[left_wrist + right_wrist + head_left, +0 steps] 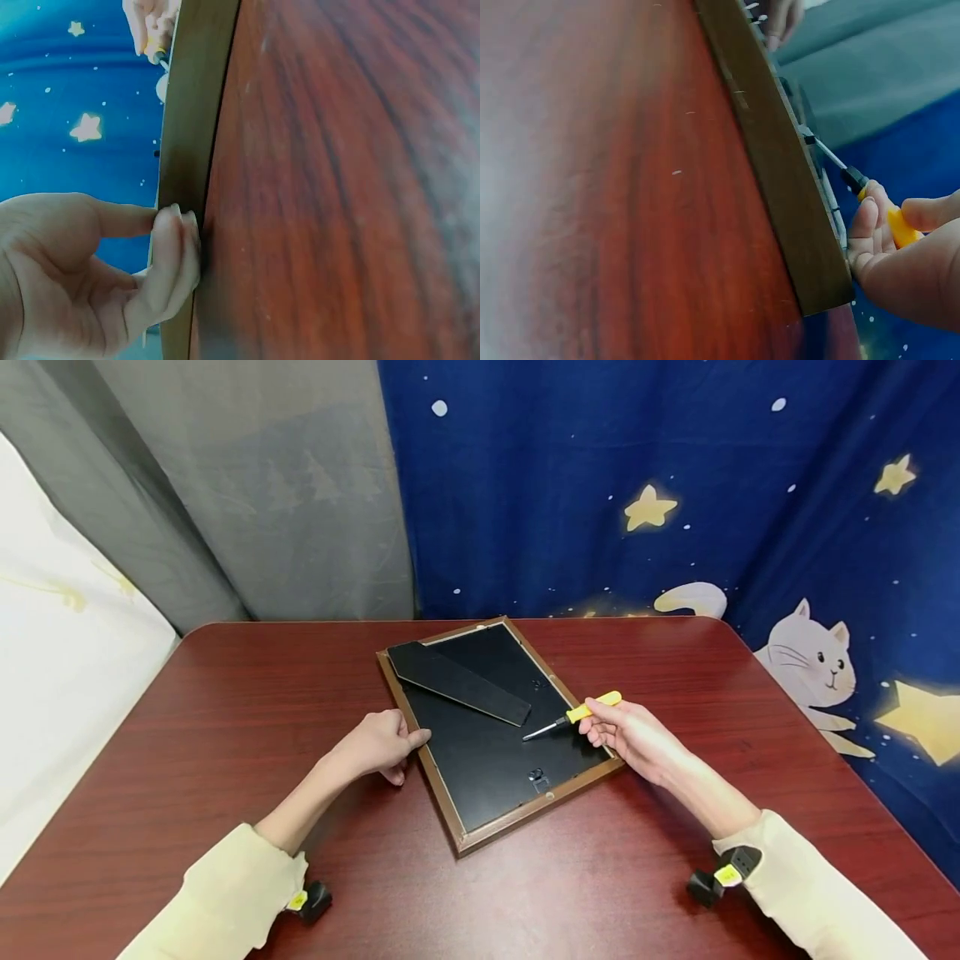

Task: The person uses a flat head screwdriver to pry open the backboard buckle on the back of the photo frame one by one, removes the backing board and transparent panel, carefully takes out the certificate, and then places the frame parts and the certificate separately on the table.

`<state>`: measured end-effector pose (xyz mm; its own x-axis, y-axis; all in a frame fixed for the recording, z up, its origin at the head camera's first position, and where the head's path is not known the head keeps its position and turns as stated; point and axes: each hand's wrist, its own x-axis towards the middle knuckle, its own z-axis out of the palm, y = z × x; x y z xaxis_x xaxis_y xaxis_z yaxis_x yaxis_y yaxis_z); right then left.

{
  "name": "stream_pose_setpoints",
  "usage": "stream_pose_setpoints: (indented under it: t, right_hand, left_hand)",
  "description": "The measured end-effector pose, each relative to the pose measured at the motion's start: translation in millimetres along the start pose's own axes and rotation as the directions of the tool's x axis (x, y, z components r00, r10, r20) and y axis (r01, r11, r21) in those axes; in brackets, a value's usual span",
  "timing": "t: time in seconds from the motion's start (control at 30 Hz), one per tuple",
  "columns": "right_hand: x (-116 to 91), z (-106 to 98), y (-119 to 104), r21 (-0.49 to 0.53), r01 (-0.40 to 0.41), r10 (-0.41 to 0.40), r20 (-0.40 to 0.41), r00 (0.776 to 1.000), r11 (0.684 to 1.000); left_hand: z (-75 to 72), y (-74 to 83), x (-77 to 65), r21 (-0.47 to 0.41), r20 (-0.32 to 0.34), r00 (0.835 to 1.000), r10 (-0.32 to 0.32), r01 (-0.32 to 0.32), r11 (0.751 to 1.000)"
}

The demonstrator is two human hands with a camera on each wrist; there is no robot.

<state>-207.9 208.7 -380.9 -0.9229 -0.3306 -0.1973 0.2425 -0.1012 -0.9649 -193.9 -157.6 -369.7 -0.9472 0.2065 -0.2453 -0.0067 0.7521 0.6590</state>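
Observation:
A picture frame [480,777] with brown wooden edges lies face down on the table, its black back panel upward. A black easel stand [461,683] lies across that panel, and a small metal hanger [537,779] sits near the lower edge. My left hand [382,743] pinches the frame's left edge, thumb on top and fingertips against the outer side [184,150]. In my right hand [633,735] is a yellow-handled screwdriver [581,712], held between thumb and fingers. Its metal shaft points left over the panel, the tip close to the panel beside the stand's lower end.
The dark red wooden table [262,693] extends around the frame. Behind it hang a grey curtain [300,485] and a blue curtain [525,485] with stars and a white cat. A small black camera sits at each cuff.

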Motion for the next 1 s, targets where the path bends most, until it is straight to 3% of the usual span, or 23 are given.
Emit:
stream_pose_setpoints:
  t: [0.13, 0.33, 0.6, 0.8, 1.0]
  right_hand:
    - [-8, -3, 1, 0.048, -0.026, 0.026, 0.0, 1.0, 0.998]
    - [-31, -1, 5, 0.052, -0.056, 0.055, 0.012, 0.998, 0.997]
    - [-43, 4, 14, 0.041, -0.061, 0.06, 0.032, 0.998, 0.997]
    - [-26, -4, 12, -0.033, -0.013, 0.012, -0.027, 1.0, 0.999]
    - [1, -29, 3, -0.019, 0.023, -0.024, -0.071, 0.997, 1.0]
  left_hand:
    - [-3.3, -4.7, 2.1, 0.03, -0.065, 0.995, 0.077, -0.075, 0.997]
    - [-12.7, -16.6, 15.4, -0.071, -0.087, 0.971, 0.224, -0.23, 0.971]
    - [-18.9, -26.9, 30.0, -0.095, -0.061, 0.971, 0.23, -0.235, 0.967]
    - [-17.2, -23.3, 28.8, -0.073, -0.044, 0.978, 0.206, -0.209, 0.975]
    - [-9.4, -11.4, 16.1, -0.103, 0.022, 0.977, 0.211, -0.208, 0.973]
